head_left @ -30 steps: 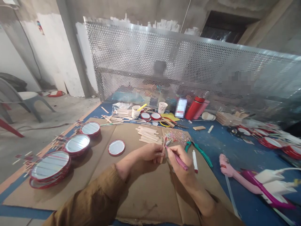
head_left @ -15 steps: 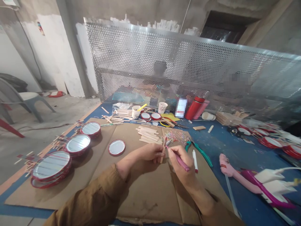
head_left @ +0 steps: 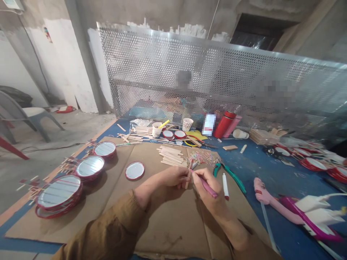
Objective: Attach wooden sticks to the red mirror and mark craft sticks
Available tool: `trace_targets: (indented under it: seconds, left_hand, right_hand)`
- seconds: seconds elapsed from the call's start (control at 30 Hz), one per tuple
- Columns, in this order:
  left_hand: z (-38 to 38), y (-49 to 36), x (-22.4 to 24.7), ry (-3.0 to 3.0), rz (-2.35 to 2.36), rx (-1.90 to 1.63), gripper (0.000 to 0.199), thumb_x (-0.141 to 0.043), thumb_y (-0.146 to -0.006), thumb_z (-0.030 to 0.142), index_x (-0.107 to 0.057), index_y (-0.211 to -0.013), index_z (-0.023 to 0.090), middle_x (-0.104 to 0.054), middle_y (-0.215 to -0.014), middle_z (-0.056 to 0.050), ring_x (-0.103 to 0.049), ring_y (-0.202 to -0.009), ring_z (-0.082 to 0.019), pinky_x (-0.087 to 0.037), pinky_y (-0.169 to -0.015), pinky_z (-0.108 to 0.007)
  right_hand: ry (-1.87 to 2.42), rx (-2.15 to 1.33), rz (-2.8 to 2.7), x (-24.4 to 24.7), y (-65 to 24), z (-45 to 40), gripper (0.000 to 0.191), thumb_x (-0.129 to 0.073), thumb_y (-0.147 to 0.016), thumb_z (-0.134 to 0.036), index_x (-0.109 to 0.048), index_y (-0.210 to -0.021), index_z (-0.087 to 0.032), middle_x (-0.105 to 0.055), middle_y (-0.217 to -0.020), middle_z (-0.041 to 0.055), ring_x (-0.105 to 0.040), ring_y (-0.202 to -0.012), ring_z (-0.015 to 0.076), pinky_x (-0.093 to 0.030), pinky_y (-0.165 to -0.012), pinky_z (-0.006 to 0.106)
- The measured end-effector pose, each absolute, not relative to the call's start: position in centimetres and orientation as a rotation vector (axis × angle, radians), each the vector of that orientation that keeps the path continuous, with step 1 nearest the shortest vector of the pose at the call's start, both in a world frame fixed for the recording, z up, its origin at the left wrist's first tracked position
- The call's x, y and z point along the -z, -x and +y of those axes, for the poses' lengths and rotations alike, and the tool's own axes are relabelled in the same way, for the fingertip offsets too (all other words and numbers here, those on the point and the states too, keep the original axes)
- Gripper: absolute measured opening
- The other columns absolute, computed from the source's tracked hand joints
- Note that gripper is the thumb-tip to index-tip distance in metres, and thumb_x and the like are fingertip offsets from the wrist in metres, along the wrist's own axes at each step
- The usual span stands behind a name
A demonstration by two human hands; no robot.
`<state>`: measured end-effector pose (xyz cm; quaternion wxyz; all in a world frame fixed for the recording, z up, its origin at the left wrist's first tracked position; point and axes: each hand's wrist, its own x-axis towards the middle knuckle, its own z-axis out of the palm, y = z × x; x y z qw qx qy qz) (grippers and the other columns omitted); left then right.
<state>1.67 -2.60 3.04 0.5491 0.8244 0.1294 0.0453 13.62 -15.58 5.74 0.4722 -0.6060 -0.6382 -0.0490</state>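
Between the fingers of my left hand (head_left: 177,176) a flat wooden craft stick (head_left: 188,182) is held upright. My right hand (head_left: 210,186) is closed around a pink marker pen (head_left: 208,187), its tip touching or very close to the stick's upper part. Behind my hands lies a pile of bare craft sticks (head_left: 171,155), with a scatter of small coloured bits (head_left: 203,157) beside it. Right of my right hand are a white pen with a red end (head_left: 225,186) and green-handled pliers (head_left: 233,177). A round white disc with a red rim (head_left: 135,170) rests left of my hands.
Several red-rimmed round pieces (head_left: 59,192) with sticks attached line the cardboard's (head_left: 108,213) left side. A pink glue gun (head_left: 279,207) and a magenta power strip (head_left: 311,216) lie at right. Paper cups (head_left: 187,124) and a red bottle (head_left: 225,124) stand before a perforated metal screen (head_left: 162,68).
The marker has shifted slightly lower along the stick, and the view has moved a touch. Both hands keep their hold.
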Motion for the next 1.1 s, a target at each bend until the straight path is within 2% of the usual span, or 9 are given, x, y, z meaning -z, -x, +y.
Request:
trace_targets:
  seconds: [0.27,0.47,1.1]
  left_hand:
    - [-2.35,-1.80,-2.58,-1.958,0.334,-0.080,0.010,-0.045,-0.090,0.017,-0.054,-0.086,0.016,-0.058,-0.067,0.004,-0.052,-0.055,-0.007,-0.041,-0.056,-0.019]
    - [-2.47,-1.66,-2.68,-1.959,0.342,-0.082,0.015,-0.048,-0.091,0.021,-0.054,-0.078,0.016,-0.058,-0.066,0.003,-0.052,-0.055,-0.008,-0.041,-0.056,-0.019]
    - [-2.29,-1.92,-2.29,-1.960,0.334,-0.074,0.015,-0.046,-0.089,0.015,-0.053,-0.076,0.016,-0.056,-0.063,0.004,-0.050,-0.055,-0.007,-0.039,-0.055,-0.019]
  right_hand:
    - [1.470,0.076,-1.586,-5.94,-13.67,-15.58,0.018,-0.055,-0.093,-0.028,-0.060,-0.077,-0.022,-0.066,-0.065,-0.0019,-0.062,-0.055,0.0111,-0.047,-0.055,0.020]
    - [1.450,0.101,-1.538,-5.76,-13.67,-15.67,0.016,-0.055,-0.094,-0.029,-0.060,-0.081,-0.022,-0.065,-0.065,-0.0018,-0.061,-0.055,0.0119,-0.048,-0.056,0.021]
    - [1.481,0.152,-1.497,-5.79,-14.01,-15.63,0.017,-0.054,-0.094,-0.030,-0.060,-0.081,-0.022,-0.064,-0.063,-0.0022,-0.058,-0.052,0.0114,-0.046,-0.053,0.021]
